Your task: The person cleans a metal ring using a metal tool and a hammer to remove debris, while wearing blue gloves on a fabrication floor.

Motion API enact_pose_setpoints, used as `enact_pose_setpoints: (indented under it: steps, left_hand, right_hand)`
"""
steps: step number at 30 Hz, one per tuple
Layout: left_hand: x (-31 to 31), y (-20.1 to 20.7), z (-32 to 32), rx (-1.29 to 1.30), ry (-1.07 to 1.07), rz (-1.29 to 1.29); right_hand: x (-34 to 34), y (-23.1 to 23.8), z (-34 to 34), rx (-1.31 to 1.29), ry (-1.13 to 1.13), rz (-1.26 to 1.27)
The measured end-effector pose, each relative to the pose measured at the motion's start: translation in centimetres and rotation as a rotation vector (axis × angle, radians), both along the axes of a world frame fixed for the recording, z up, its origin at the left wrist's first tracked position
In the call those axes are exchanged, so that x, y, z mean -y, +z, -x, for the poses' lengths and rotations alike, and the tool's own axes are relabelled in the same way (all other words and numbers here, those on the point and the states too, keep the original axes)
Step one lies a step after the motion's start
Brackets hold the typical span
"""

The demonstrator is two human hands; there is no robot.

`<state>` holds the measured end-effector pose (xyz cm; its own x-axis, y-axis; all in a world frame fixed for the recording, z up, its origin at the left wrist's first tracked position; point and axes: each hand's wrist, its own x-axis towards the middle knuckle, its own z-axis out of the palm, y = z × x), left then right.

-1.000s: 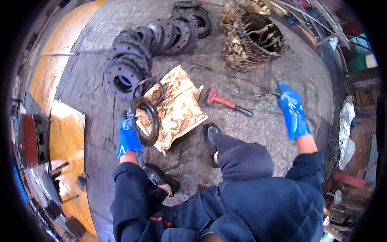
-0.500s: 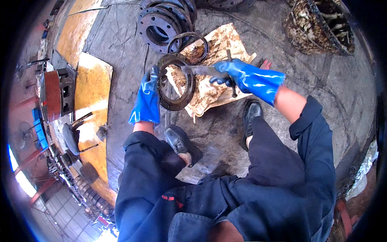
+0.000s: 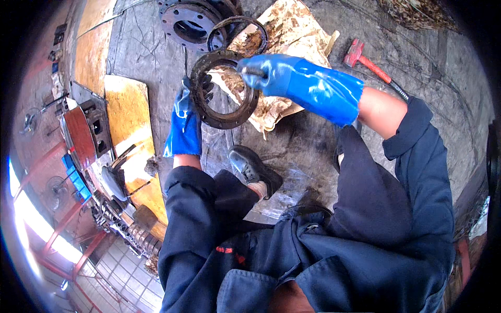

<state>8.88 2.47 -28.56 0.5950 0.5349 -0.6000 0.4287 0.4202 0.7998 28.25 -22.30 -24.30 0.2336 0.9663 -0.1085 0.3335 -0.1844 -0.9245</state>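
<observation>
A dark, grimy metal ring (image 3: 225, 121) is tilted up in front of me, above a stained, crumpled tan sheet (image 3: 297, 31). My left hand (image 3: 182, 112), in a blue glove, grips the ring's left side, its darkened fingertips curling through the opening. Over the ring's upper right edge is my right hand (image 3: 269, 75), gloved in blue too. It is closed around a grey hand tool, now mostly hidden by the fist; its exact kind does not show. A thinner dark ring (image 3: 265, 37) lies on the sheet beyond.
Large bolt-holed flanges (image 3: 175, 15) are stacked at the far left. A red hammer (image 3: 356, 53) lies on the dark floor mat to the right. Part of a mottled basket-like container (image 3: 417, 13) shows at far right. Yellowish boards (image 3: 128, 109) lie at left.
My right hand has moved left and up to the ring, its tool now largely covered. The ring has shifted slightly up and left in the picture. More of the hammer shows.
</observation>
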Motion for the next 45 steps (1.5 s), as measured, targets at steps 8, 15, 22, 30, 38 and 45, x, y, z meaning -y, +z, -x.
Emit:
enact_pose_setpoints:
  steps: [8, 15, 22, 30, 38, 45]
  left_hand:
    - [-0.4, 0.0, -0.3, 0.019, -0.037, 0.042]
    - [-0.2, -0.1, -0.7, 0.028, -0.053, 0.053]
    - [2.0, 1.4, -0.1, 0.136, -0.071, 0.005]
    - [3.7, 2.4, -0.1, 0.115, -0.026, -0.074]
    - [2.9, 1.7, -0.3, 0.167, -0.048, 0.025]
    - [1.8, 1.1, -0.8, 0.044, -0.105, 0.071]
  right_hand:
    - [1.3, -1.6, 3.5, 0.264, 0.303, -0.014]
    - [2.6, -2.1, 0.8, 0.035, 0.394, 0.1]
    - [3.3, -5.1, -5.5, -0.928, -0.584, 0.44]
    - [1.0, -4.7, -6.2, -1.078, -0.775, 0.392]
    - [-1.1, -0.4, -6.6, -1.001, -0.797, 0.354]
    - [-1.7, 0.7, -6.8, -0.944, -0.554, 0.343]
